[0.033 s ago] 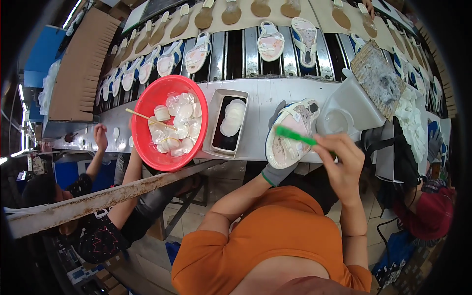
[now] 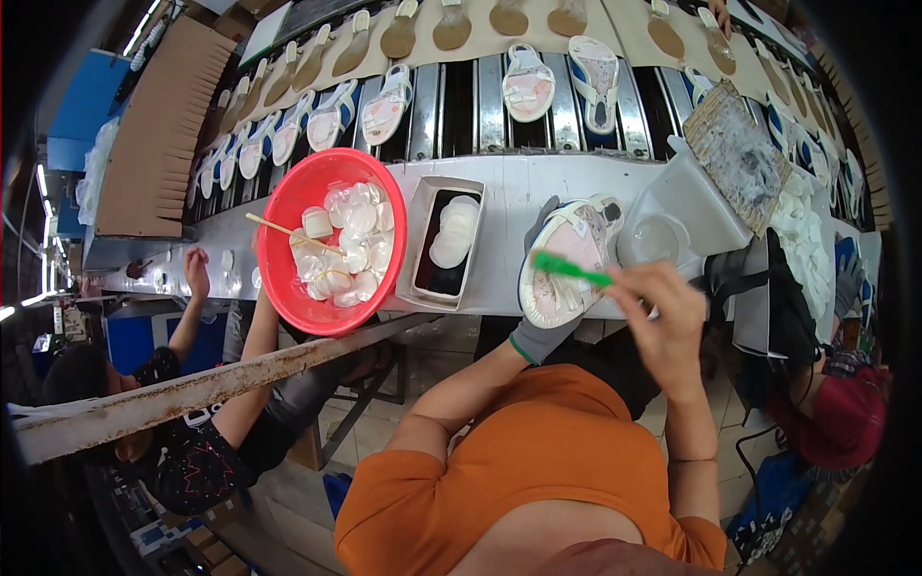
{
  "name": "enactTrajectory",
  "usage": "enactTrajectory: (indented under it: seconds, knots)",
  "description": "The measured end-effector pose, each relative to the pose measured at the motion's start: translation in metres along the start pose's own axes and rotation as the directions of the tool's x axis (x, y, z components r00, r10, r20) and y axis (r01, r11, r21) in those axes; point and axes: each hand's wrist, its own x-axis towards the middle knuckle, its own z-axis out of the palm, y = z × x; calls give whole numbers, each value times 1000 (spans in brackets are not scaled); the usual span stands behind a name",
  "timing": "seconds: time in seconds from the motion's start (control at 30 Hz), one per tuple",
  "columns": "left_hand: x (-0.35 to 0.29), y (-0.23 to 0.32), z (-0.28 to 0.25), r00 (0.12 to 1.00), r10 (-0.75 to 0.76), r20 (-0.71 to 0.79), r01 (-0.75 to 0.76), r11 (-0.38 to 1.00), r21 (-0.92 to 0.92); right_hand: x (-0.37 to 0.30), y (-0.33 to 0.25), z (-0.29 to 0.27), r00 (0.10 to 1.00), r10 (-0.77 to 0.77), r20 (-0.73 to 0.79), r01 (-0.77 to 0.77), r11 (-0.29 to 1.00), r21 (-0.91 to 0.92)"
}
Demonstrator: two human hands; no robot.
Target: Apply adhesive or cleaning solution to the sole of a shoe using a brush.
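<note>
My left hand (image 2: 542,340), in a grey glove with a green cuff, grips a white sandal (image 2: 555,300) from beneath. Its pale, stained sole side faces up, and most of my gloved fingers are hidden behind it. Between the fingers of my bare right hand (image 2: 665,315) is a green brush (image 2: 576,269), its head over the middle of that sole. Just right of the sandal stands a translucent plastic container (image 2: 706,206), with a rough, crusted board (image 2: 738,149) leaning across its far side.
Left of me are a red basin (image 2: 277,226) of clear round pieces with a stick, and a white box (image 2: 419,250) with white discs. Beyond the table (image 2: 519,178), several sandals line a roller conveyor (image 2: 461,106). A rusty rail (image 2: 221,372) and a co-worker (image 2: 192,461) are at left.
My right hand and the brush have shifted slightly left and down over the sole. The sandal and my left hand stay in place.
</note>
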Motion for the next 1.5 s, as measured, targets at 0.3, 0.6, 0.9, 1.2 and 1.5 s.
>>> enactTrajectory:
  seconds: [0.3, 0.6, 0.9, 1.2, 1.5]
  knots:
    - [34, 129, -37, 969, 134, 210, -199, 923, 330, -12, 8, 1, 1000, 17, 19, -21, 980, 198]
    - [57, 109, -41, 862, 453, 226, -476, 572, 668, -17, 14, 0, 969, 123, 216, -187, 933, 308]
    - [71, 85, -39, 817, 546, -187, -384, 756, 529, -23, 38, -14, 966, 185, 180, -230, 934, 273]
    - [50, 94, -56, 867, -495, -53, 252, 529, -810, -49, 80, -38, 884, 434, -174, -457, 726, -513]
    - [51, 147, -51, 956, -292, 38, 226, 644, -731, -60, 112, -78, 754, 632, 181, -613, 775, -152]
